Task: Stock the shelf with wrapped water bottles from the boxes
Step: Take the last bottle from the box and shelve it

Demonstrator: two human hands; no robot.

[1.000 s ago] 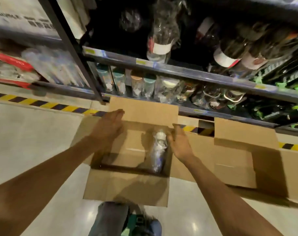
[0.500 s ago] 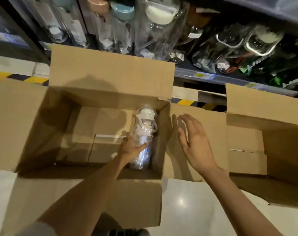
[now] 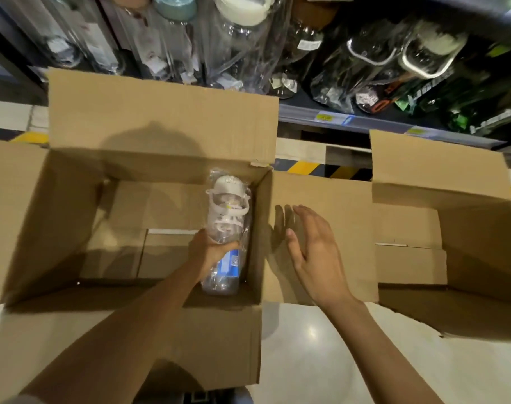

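Head view showed that we had our left hand [image 3: 212,249] down in the open cardboard box [image 3: 161,123], fingers wrapped around the one wrapped water bottle [image 3: 226,228] lying against the box's right wall, while our right hand [image 3: 312,252] hung open and holding nothing just right of that wall, over the flap. Nothing else lay in the box near the left hand, and the second box [image 3: 441,176] beyond the right hand looked empty. With the shelf [image 3: 321,116] past both hands already crowded with bottles, we judged the stocking nearly done, this bottle still to be lifted out and shelved.
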